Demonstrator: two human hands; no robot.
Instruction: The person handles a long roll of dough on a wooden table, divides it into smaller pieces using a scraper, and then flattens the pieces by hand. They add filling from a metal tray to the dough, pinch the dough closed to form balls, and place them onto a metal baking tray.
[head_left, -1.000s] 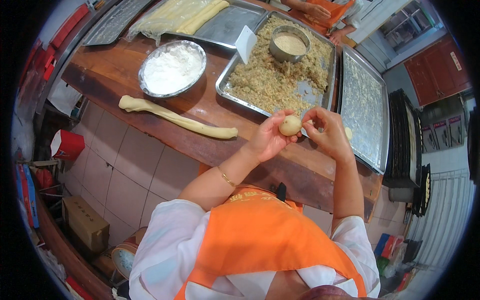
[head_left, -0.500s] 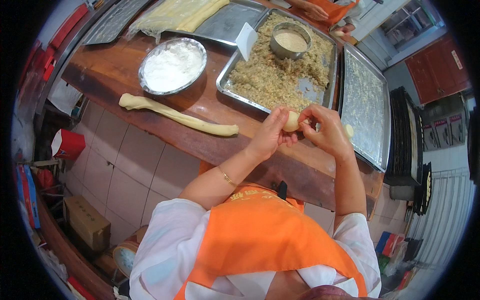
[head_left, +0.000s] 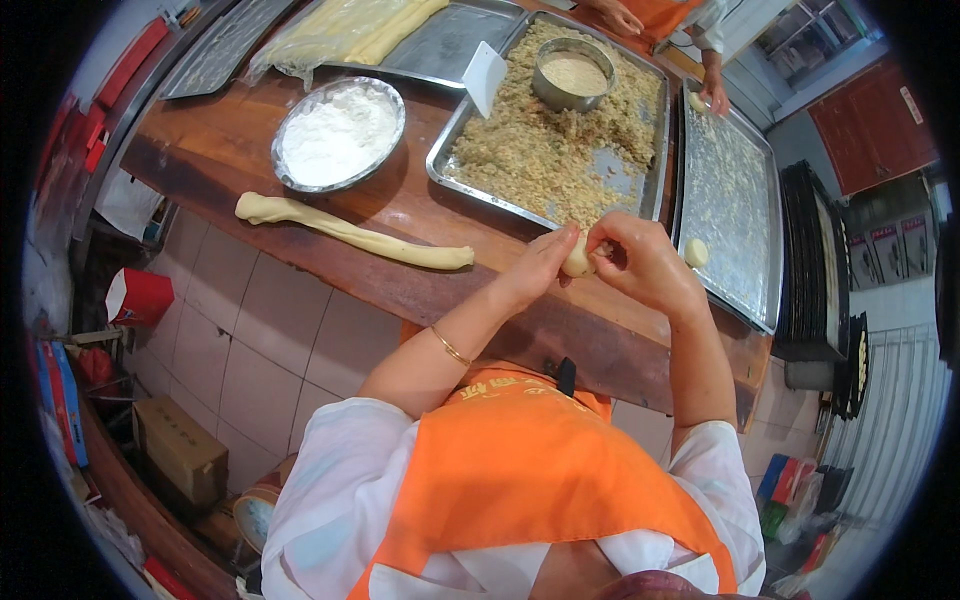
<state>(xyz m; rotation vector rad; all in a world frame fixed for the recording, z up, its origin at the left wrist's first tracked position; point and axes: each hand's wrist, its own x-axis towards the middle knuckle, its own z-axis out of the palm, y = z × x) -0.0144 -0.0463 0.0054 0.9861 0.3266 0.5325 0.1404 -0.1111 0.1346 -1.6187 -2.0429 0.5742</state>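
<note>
A small pale dough ball (head_left: 577, 262) sits between my two hands above the wooden table's front edge. My left hand (head_left: 541, 266) cups it from the left, partly hiding it. At its right side, my right hand (head_left: 645, 262) has thumb and fingers pinched together on the dough. A long dough roll (head_left: 355, 235) lies on the table to the left. Just beyond my hands is a metal tray (head_left: 440, 178) of crumbly brown filling (head_left: 530, 140), holding a round metal container (head_left: 572, 98) of pale grains and a white scraper (head_left: 484, 80).
A metal bowl of white flour (head_left: 338, 135) stands behind the dough roll. On the right, a long tray (head_left: 735, 190) bears a dough piece (head_left: 696, 252) near its close end. A co-worker's hand (head_left: 715, 95) touches another dough piece at its far end. Plastic-covered dough (head_left: 340, 30) lies at the back.
The co-worker's hand has come down with a dough piece onto the right tray's far end. My fingers have shifted around the dough ball, and my left hand lies flatter against it.
</note>
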